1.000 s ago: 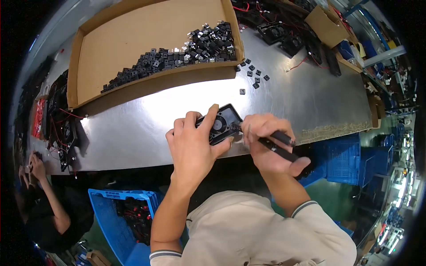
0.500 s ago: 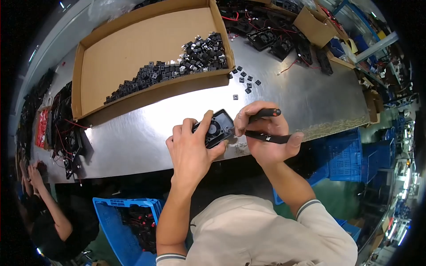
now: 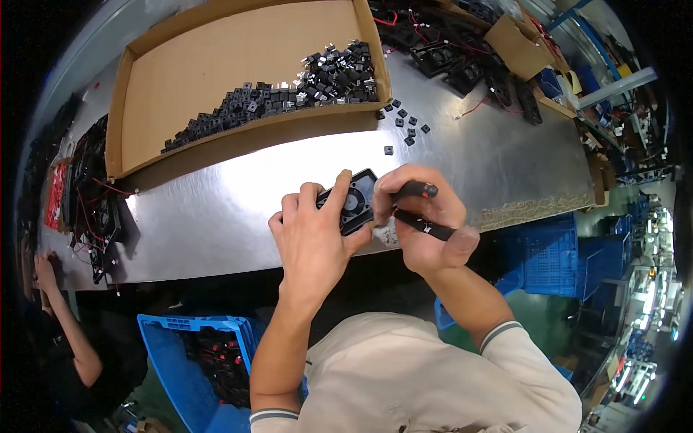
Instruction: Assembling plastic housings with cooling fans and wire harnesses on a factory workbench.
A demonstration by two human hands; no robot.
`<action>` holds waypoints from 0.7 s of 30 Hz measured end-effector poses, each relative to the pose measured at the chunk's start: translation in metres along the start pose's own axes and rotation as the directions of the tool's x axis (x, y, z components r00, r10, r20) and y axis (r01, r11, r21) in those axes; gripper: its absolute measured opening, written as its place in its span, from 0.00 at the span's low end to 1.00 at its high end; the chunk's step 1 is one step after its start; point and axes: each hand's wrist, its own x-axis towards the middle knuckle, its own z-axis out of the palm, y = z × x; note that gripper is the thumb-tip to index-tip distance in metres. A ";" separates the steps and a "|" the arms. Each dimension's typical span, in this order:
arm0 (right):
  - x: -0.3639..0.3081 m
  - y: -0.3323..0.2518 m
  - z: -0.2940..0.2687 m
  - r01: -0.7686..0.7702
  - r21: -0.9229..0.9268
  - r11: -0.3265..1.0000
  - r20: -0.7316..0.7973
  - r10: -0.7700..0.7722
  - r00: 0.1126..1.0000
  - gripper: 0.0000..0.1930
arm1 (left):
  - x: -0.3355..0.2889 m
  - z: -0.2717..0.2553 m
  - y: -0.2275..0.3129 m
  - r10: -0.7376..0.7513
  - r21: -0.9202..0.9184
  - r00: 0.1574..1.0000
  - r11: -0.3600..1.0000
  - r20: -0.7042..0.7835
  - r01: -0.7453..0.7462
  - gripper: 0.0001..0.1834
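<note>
My left hand (image 3: 310,234) grips a black rectangular plastic housing with a round fan (image 3: 354,203) in it, fingers over the top and thumb along the near side. The housing is tilted just above the metal table. Against its right end, my right hand (image 3: 426,252) is wrapped around a pair of pliers with black handles (image 3: 424,225) and orange marks. The handles are spread apart in the palm. The jaws are hidden behind my fingers, so I cannot tell what they touch.
A shallow cardboard tray (image 3: 253,136) holds a heap of small black square parts (image 3: 249,101); several lie loose beside it. Black fan units with red wires (image 3: 462,72) sit back right, more at left. Below the table edge are blue crates (image 3: 552,252). A co-worker's arm (image 3: 68,328) is far left.
My right hand and the pliers have shifted left, closer over the right end of the fan housing. The whole view has moved slightly. Both hands keep their hold.
</note>
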 end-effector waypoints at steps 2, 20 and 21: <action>0.001 0.002 -0.001 -0.015 -0.001 1.000 -0.027 0.015 1.000 0.56 | 0.000 0.002 0.000 0.018 0.004 0.999 1.000 -0.036 -0.018 0.39; 0.067 0.006 -0.074 -0.178 0.339 0.924 -0.136 0.235 0.962 0.38 | -0.001 -0.031 -0.046 0.186 0.182 0.982 0.966 0.017 -0.186 0.42; 0.056 0.004 -0.096 -0.096 0.143 0.985 -0.137 0.116 0.984 0.37 | -0.003 -0.052 -0.063 0.145 0.174 0.987 0.972 0.069 -0.155 0.41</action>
